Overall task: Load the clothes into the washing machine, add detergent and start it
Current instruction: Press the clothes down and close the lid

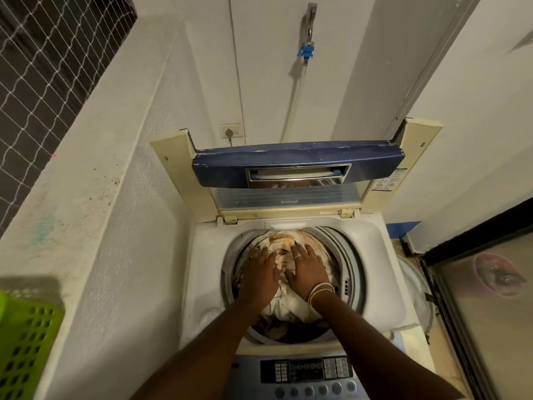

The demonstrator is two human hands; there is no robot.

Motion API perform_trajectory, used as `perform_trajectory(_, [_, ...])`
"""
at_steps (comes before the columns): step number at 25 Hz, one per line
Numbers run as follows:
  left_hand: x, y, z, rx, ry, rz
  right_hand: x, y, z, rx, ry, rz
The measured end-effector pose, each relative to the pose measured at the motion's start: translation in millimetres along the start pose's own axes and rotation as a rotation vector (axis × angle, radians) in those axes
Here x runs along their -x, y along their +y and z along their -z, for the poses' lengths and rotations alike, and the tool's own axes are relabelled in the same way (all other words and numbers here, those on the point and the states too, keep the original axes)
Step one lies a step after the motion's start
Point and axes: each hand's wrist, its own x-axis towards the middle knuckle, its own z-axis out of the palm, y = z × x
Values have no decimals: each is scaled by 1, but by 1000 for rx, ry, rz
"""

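Nearest the camera, the control panel (307, 370) is sitting at the front edge of the washing machine (207, 272), its buttons and dials untouched, and both forearms are reaching over it into the drum (350, 264). Left of the washing machine, a green basket (26, 342) is showing at the picture's edge, its inside out of view. Inside the drum, the left hand (261, 272) is lying flat with fingers spread, gripping nothing, pressing on the clothes (284, 301); just right of it the right hand (308, 269), ringed and bangled, is doing the same, palm down and open. The loading step is in hand, likely its end: the hands are packing the load down rather than carrying anything in. The clothes are looking like a crumpled heap of pale cream and orange-patterned fabric, filling the drum close to its rim, soft and springy, so they may be rising again once released. Behind the drum the lid (297, 166) is standing open. Next, the hands are needing to withdraw and find detergent, which is not in sight, then shut the lid and work the control panel.
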Motion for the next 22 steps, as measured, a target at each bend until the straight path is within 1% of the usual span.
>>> perform_trajectory(2, [11, -2, 6, -127, -46, -23, 10, -2, -2, 37, -48, -10])
perform_trajectory(4, [22, -2, 12, -186, -74, -48, 20, -3, -3, 4, -102, -71])
perform_trajectory(6, [33, -3, 17, -181, -89, -57, 28, -4, -1, -23, -104, -114])
perform_trajectory(9, [45, 0, 26, -169, -96, -68, 38, -9, 10, -52, -74, -128])
perform_trajectory(13, [51, 5, 36, -180, -89, -109, 49, -19, 26, -47, -43, -112])
perform_trajectory(22, [65, -6, 49, -121, -57, -102, 66, -34, 23, -5, -5, -72])
